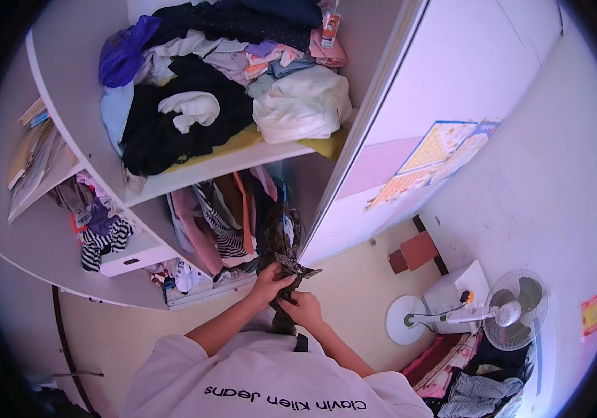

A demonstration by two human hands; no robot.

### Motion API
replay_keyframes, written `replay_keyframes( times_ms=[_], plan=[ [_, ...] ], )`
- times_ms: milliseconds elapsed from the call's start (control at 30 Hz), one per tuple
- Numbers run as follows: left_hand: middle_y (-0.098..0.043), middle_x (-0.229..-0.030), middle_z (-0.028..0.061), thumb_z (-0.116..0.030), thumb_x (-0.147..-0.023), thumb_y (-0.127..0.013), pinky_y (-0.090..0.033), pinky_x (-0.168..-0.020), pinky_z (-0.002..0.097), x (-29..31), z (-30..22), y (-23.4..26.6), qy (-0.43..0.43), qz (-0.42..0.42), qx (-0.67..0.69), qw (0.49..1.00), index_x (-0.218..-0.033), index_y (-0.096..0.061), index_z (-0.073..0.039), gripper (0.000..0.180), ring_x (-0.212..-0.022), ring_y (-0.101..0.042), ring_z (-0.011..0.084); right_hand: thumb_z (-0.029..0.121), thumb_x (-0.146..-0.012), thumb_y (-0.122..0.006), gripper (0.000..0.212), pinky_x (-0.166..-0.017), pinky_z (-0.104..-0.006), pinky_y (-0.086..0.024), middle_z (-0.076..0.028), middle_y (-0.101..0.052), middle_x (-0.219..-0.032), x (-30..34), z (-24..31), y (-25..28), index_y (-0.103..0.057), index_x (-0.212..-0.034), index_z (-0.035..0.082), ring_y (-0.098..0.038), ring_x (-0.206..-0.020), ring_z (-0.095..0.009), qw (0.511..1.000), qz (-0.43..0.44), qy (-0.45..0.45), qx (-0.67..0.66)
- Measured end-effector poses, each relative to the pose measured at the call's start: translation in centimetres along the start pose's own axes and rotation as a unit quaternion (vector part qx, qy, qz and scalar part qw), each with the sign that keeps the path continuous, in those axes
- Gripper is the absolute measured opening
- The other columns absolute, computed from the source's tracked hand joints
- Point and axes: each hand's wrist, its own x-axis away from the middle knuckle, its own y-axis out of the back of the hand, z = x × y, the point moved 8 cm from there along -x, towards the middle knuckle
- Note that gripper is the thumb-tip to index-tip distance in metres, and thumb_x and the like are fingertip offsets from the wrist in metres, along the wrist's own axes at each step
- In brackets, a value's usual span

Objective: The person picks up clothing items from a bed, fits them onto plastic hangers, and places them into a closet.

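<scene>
In front of my body, my left hand (270, 284) is closed on a dark brown-black patterned garment (279, 240). Just right of it and slightly lower, my right hand (303, 309) grips the same cloth. The garment hangs at the right end of the lower wardrobe section, and its lower end drops between my hands toward my white shirt. Left of it, hanging clothes (225, 216) fill the section, among them a black-and-white striped piece, an orange strip and a pink piece. My fingertips are partly hidden in the folds.
Folded and heaped clothes (187, 115) lie on the upper shelf (225, 166). A white door panel (382, 125) stands to the right. A white fan (514, 310) and a clothes pile (479, 390) are at the lower right. A drawer (131, 261) sits at the left.
</scene>
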Motion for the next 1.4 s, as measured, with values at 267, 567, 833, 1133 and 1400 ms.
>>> replay_keyframes(
  times_ms=[267,567,833,1133,1400],
  plan=[
    [-0.059,-0.109,0.0030,-0.007,-0.087,-0.061,-0.042,-0.089,0.0270,-9.3,-2.9,2.2,-0.026,0.017,0.000,1.000,-0.115,-0.052,-0.004,0.030,-0.101,-0.055,0.0126,0.034,-0.072,-0.067,0.037,-0.051,-0.0428,-0.045,-0.018,-0.058,-0.057,-10.3,-0.6,0.9,-0.060,-0.061,0.000,-0.059,-0.053,-0.034,1.000,0.005,0.005,0.003],
    [-0.060,-0.103,0.0013,-0.007,-0.087,-0.062,-0.042,-0.086,0.0255,-16.3,-5.2,2.6,-0.048,0.030,0.015,0.998,-0.105,-0.054,-0.004,0.020,-0.097,-0.054,0.0102,0.032,-0.073,-0.066,0.034,-0.051,-0.0437,-0.044,-0.019,-0.056,-0.057,-16.6,-1.0,2.8,-0.060,-0.063,0.000,-0.058,-0.055,-0.036,0.998,-0.056,0.017,-0.004],
    [-0.059,-0.107,0.0011,-0.010,-0.085,-0.063,-0.042,-0.086,0.0258,-22.1,-7.1,6.4,-0.127,-0.088,0.038,0.987,-0.111,-0.054,-0.004,0.029,-0.097,-0.054,0.0108,0.031,-0.073,-0.067,0.032,-0.054,-0.0450,-0.046,-0.019,-0.056,-0.060,-24.8,-0.5,3.3,-0.057,-0.062,0.003,-0.058,-0.059,-0.038,0.986,-0.045,0.153,0.056],
    [-0.052,-0.122,0.0063,-0.022,-0.085,-0.066,-0.041,-0.092,0.0324,-27.1,-6.7,17.0,-0.177,-0.225,0.090,0.954,-0.126,-0.048,-0.005,0.048,-0.110,-0.048,0.0202,0.027,-0.076,-0.063,0.024,-0.067,-0.0463,-0.049,-0.021,-0.063,-0.078,-36.3,1.0,-3.2,-0.065,-0.084,0.005,-0.061,-0.076,-0.039,0.980,-0.041,0.186,0.055],
    [-0.044,-0.134,0.0116,-0.025,-0.087,-0.059,-0.035,-0.099,0.0341,-28.8,-7.0,14.5,-0.067,-0.308,-0.213,0.925,-0.135,-0.039,-0.004,0.056,-0.121,-0.041,0.0242,0.029,-0.079,-0.059,0.035,-0.075,-0.0500,-0.049,-0.020,-0.061,-0.105,-40.8,-6.2,-5.8,-0.060,-0.108,0.011,-0.060,-0.092,-0.039,0.971,-0.119,0.158,0.137]
  ],
)
